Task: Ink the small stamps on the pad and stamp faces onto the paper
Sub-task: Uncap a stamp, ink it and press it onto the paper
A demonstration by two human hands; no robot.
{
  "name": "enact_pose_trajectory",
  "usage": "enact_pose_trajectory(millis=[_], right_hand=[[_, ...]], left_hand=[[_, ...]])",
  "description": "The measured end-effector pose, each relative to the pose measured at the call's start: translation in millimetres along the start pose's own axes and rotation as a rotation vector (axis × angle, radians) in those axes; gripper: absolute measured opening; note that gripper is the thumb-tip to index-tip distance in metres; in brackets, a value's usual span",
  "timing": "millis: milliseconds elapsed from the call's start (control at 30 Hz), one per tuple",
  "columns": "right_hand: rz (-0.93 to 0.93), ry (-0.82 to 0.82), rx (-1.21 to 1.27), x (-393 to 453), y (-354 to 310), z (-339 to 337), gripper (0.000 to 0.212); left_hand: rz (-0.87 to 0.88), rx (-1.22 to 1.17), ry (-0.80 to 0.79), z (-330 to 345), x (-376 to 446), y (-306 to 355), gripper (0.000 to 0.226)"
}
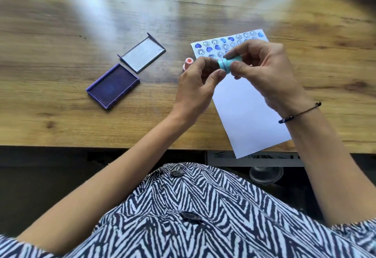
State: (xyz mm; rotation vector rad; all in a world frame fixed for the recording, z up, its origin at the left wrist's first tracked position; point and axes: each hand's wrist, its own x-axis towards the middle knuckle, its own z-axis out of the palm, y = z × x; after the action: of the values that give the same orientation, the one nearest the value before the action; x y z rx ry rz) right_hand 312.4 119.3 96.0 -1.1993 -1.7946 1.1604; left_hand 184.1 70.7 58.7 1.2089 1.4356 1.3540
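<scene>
A person seated at a wooden bench (61,34) holds both hands raised just above a sheet of white paper (244,105). The right hand (264,70) has its grip closed on a small teal stamp (226,65), pinched between thumb and fingertips and lying sideways, one end pointing left. The left hand (197,83) meets it from the left, its thumb and forefinger closed on that same end of the stamp. Both forearms are bare and reach in from the near edge; a thin dark bracelet (299,113) circles the right wrist.

The paper lies tilted on the right side of the bench, its near corner hanging over the edge. Rows of blue stamped faces and hearts (213,47) fill its far end; the rest is blank. Just left of the paper, partly hidden behind the left hand, stand small pink stamps (188,62). Further left sits the open ink pad (113,86), a purple tray of dark ink, with its grey lid (142,53) lying just beyond it, inside up.

Bright streaks of light cross the far bench. At the bottom, a black-and-white zigzag garment (193,217) covers the person's lap.
</scene>
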Motion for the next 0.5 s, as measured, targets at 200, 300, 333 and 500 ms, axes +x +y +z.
enact_pose_trajectory(millis=[200, 300, 333, 500], right_hand=[[-0.035, -0.04, -0.011, 5.8, -9.8, 15.4, 0.024], [0.007, -0.064, 0.04, 19.9, -20.1, 25.4, 0.019], [0.024, -0.077, 0.043, 25.0, -23.5, 29.7, 0.017], [0.134, -0.159, 0.015, 45.9, -33.8, 46.9, 0.017]], left_hand=[[0.084, 0.151, 0.055, -16.2, 3.4, 1.2, 0.015], [0.238, 0.335, 0.167, -25.6, 7.5, 2.1, 0.02], [0.289, 0.394, 0.197, -28.7, 9.6, 1.9, 0.02], [0.426, 0.642, 0.283, -44.2, 23.2, -4.4, 0.014]])
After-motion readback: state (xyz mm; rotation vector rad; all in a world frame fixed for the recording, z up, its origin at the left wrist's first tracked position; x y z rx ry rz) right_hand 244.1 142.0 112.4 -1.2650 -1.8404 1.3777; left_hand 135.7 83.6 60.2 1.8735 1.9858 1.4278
